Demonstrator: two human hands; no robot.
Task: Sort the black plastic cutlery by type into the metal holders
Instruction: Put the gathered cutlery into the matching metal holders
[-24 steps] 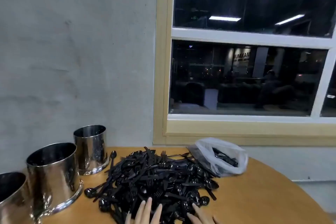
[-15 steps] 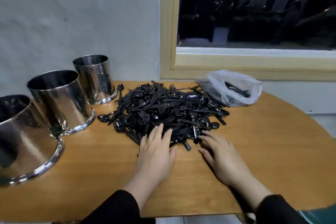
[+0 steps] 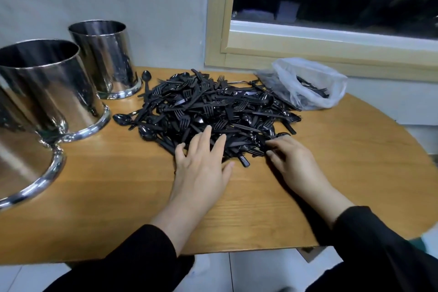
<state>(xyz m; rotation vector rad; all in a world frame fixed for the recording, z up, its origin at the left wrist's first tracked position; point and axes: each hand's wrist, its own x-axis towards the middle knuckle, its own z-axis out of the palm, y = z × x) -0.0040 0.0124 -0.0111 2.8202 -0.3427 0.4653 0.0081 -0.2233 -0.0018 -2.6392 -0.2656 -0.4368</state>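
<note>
Here the cutlery pile points every way.

Both arms are covered by long black fabric sleeves, the left sleeve and the right sleeve, each ending at the wrist in a plain, soft cuff with no visible buttons or markings. The left hand and right hand are bare, without gloves, rings or a watch.
</note>
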